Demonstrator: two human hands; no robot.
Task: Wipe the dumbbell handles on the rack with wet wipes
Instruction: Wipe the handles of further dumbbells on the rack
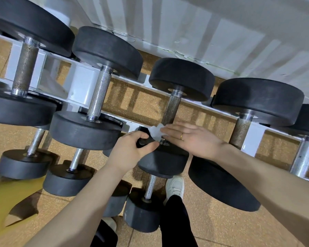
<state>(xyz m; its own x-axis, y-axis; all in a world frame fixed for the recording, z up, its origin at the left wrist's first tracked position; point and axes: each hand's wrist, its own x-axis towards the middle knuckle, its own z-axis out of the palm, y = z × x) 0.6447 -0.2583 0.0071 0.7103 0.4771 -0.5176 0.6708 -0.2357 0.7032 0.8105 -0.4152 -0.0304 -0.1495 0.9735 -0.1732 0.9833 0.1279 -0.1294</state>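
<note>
From the head camera, the wet wipe is lying at the near end of a dumbbell handle by the rack's front rail. The right hand is pressing it flat-fingered; the left hand is pinching its edge.

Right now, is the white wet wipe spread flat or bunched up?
Bunched up: the white wet wipe shows crumpled folds between both hands, at the near end of the knurled metal dumbbell handle.
</note>
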